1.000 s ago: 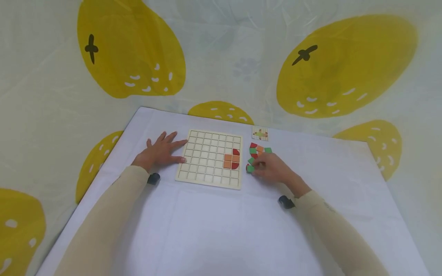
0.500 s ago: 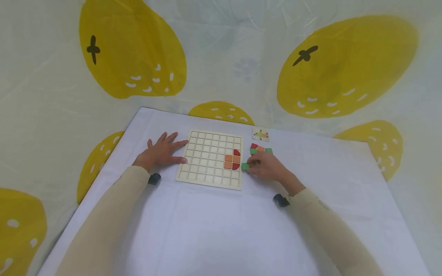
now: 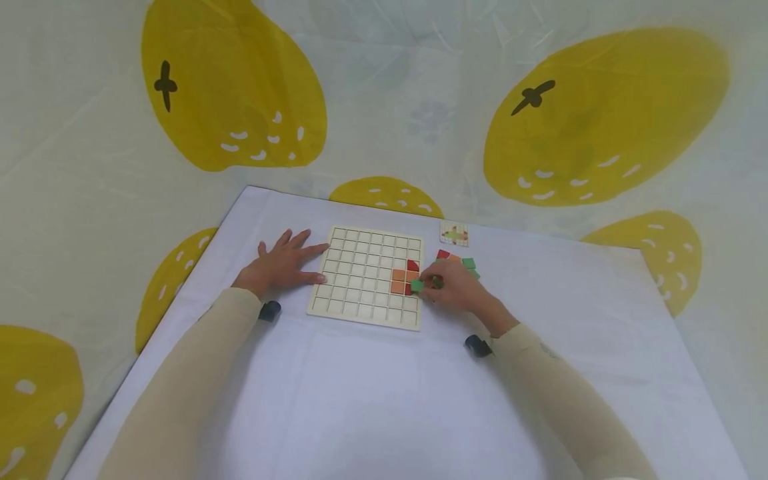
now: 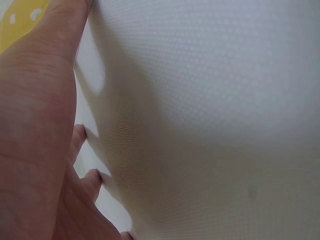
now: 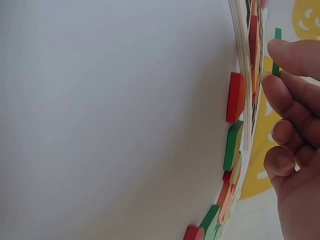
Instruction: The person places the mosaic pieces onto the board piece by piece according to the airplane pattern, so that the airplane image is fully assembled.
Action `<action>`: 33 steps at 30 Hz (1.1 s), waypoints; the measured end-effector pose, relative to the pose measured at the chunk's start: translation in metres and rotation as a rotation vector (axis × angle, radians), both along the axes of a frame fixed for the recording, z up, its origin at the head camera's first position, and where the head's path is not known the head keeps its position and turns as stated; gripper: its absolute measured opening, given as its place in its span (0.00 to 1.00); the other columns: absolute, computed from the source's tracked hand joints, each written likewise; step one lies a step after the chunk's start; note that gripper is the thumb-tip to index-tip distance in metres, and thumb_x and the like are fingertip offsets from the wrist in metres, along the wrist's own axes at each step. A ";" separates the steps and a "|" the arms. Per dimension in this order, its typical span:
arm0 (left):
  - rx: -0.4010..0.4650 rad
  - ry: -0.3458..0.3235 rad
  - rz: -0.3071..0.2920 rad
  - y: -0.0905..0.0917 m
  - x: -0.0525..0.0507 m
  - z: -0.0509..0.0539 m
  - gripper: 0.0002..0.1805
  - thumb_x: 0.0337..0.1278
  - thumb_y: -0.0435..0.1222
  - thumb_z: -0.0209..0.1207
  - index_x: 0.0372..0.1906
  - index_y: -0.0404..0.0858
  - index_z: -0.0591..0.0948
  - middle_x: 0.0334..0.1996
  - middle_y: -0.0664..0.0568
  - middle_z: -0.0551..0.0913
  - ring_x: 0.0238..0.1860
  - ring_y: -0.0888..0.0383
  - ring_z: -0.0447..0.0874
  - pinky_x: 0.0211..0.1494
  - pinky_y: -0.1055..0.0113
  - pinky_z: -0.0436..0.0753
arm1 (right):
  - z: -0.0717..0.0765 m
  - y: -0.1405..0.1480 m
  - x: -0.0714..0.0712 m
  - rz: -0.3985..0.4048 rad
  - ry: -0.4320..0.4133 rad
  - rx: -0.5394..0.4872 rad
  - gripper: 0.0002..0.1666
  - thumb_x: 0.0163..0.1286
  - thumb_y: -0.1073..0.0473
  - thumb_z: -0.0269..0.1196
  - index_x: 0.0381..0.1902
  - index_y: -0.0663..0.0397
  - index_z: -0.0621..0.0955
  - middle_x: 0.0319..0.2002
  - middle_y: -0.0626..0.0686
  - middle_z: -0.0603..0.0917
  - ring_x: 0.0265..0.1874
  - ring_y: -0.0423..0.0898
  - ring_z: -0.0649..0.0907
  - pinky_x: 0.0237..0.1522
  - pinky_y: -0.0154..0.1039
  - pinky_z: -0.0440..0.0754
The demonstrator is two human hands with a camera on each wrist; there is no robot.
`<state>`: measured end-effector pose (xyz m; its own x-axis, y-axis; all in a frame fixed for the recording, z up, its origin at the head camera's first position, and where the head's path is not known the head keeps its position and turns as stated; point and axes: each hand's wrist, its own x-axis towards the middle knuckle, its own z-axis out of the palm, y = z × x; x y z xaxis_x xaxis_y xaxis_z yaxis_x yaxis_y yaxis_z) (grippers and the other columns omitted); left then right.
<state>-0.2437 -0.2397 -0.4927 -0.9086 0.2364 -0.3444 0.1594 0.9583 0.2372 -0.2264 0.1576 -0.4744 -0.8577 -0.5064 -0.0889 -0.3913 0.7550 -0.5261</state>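
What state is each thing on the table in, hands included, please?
Board: lying flat, partly filled with orange tiles and red tiles.
Left hand: fingers spread, at the board's left edge.
Right hand: pinching a green tile.
Green tile: held above the board's right edge.
Loose tiles: lying beside the board, partly hidden.
Card: lying flat.

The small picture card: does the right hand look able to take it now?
Probably not yet: the right hand pinches a green tile, though the picture card lies uncovered and looks close.

No legible text, no readable labels, brands, numbers or signs, in any of the views
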 end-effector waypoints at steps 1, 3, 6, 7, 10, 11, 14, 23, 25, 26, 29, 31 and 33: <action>-0.001 0.000 -0.001 0.000 0.000 0.000 0.50 0.53 0.79 0.53 0.81 0.74 0.54 0.88 0.52 0.40 0.86 0.34 0.31 0.73 0.15 0.39 | 0.000 -0.001 0.000 0.003 0.001 -0.004 0.12 0.66 0.56 0.74 0.46 0.52 0.90 0.31 0.46 0.83 0.37 0.46 0.78 0.38 0.37 0.77; -0.001 0.000 -0.001 0.000 0.000 0.000 0.50 0.53 0.79 0.53 0.81 0.74 0.54 0.88 0.52 0.40 0.86 0.34 0.31 0.73 0.15 0.39 | -0.001 -0.004 -0.001 0.011 0.001 -0.017 0.12 0.65 0.57 0.73 0.46 0.53 0.90 0.33 0.47 0.84 0.37 0.47 0.78 0.38 0.37 0.78; 0.001 0.002 -0.005 0.000 0.000 0.001 0.49 0.54 0.79 0.53 0.81 0.74 0.55 0.88 0.52 0.40 0.86 0.34 0.31 0.73 0.15 0.39 | -0.002 -0.008 -0.003 0.016 -0.004 -0.026 0.12 0.65 0.57 0.73 0.46 0.53 0.90 0.34 0.48 0.85 0.36 0.46 0.78 0.39 0.37 0.77; 0.002 0.000 -0.007 0.000 -0.001 0.001 0.50 0.54 0.79 0.53 0.81 0.74 0.55 0.88 0.52 0.40 0.86 0.34 0.31 0.73 0.15 0.39 | -0.003 -0.009 -0.004 0.013 -0.004 -0.021 0.12 0.65 0.56 0.74 0.46 0.53 0.90 0.35 0.47 0.85 0.37 0.46 0.78 0.39 0.37 0.77; 0.007 -0.007 -0.011 0.001 -0.001 0.002 0.50 0.54 0.78 0.54 0.81 0.73 0.55 0.88 0.51 0.40 0.86 0.34 0.32 0.73 0.15 0.39 | -0.005 -0.013 -0.006 0.001 -0.007 -0.011 0.12 0.65 0.56 0.74 0.44 0.52 0.90 0.35 0.48 0.85 0.37 0.47 0.77 0.39 0.37 0.76; 0.008 -0.011 -0.012 0.001 -0.001 0.002 0.50 0.54 0.78 0.54 0.81 0.73 0.55 0.88 0.51 0.40 0.86 0.33 0.32 0.72 0.14 0.39 | -0.006 -0.014 -0.007 -0.005 -0.007 -0.001 0.12 0.65 0.55 0.74 0.45 0.51 0.90 0.35 0.48 0.85 0.37 0.47 0.77 0.39 0.37 0.76; 0.007 -0.014 -0.009 0.001 -0.001 0.002 0.50 0.54 0.78 0.54 0.81 0.73 0.55 0.88 0.51 0.40 0.86 0.33 0.32 0.72 0.14 0.39 | -0.006 -0.018 -0.008 -0.013 -0.002 -0.001 0.12 0.65 0.54 0.74 0.45 0.51 0.90 0.35 0.48 0.85 0.38 0.47 0.77 0.39 0.37 0.76; 0.011 0.001 -0.016 0.000 0.000 0.003 0.49 0.55 0.77 0.54 0.81 0.72 0.55 0.87 0.50 0.41 0.86 0.33 0.32 0.72 0.14 0.39 | -0.001 -0.028 -0.008 -0.007 0.002 -0.031 0.14 0.65 0.54 0.75 0.46 0.53 0.90 0.34 0.51 0.82 0.36 0.47 0.76 0.36 0.36 0.73; 0.012 0.008 -0.015 0.000 0.001 0.003 0.49 0.55 0.77 0.55 0.81 0.72 0.56 0.87 0.50 0.41 0.86 0.33 0.32 0.71 0.13 0.40 | 0.000 -0.030 -0.009 -0.005 -0.003 -0.027 0.13 0.65 0.54 0.75 0.45 0.53 0.90 0.34 0.51 0.81 0.37 0.47 0.76 0.37 0.36 0.73; 0.011 0.010 -0.015 0.000 0.001 0.003 0.49 0.55 0.77 0.55 0.81 0.72 0.56 0.87 0.50 0.41 0.86 0.33 0.33 0.71 0.13 0.40 | -0.001 -0.031 -0.009 -0.006 -0.007 -0.024 0.13 0.65 0.55 0.75 0.45 0.53 0.90 0.34 0.51 0.81 0.37 0.47 0.76 0.37 0.36 0.73; 0.012 0.010 -0.014 0.000 0.002 0.003 0.49 0.55 0.77 0.55 0.81 0.72 0.56 0.87 0.50 0.41 0.86 0.33 0.33 0.71 0.13 0.40 | -0.002 -0.034 -0.011 -0.014 -0.026 -0.016 0.12 0.66 0.54 0.74 0.46 0.52 0.90 0.34 0.50 0.80 0.37 0.47 0.76 0.37 0.37 0.74; 0.014 0.005 -0.011 0.000 0.002 0.003 0.49 0.55 0.77 0.55 0.81 0.72 0.56 0.87 0.50 0.41 0.86 0.33 0.32 0.72 0.14 0.39 | -0.003 -0.035 -0.012 -0.011 -0.033 -0.015 0.13 0.67 0.54 0.73 0.46 0.51 0.90 0.34 0.50 0.80 0.38 0.47 0.77 0.38 0.37 0.74; 0.019 0.000 -0.010 0.000 0.001 0.003 0.49 0.54 0.77 0.55 0.81 0.72 0.56 0.87 0.50 0.41 0.86 0.33 0.32 0.72 0.14 0.39 | -0.004 -0.037 -0.013 -0.006 -0.037 -0.023 0.12 0.68 0.54 0.73 0.47 0.52 0.90 0.34 0.50 0.81 0.39 0.47 0.77 0.39 0.37 0.75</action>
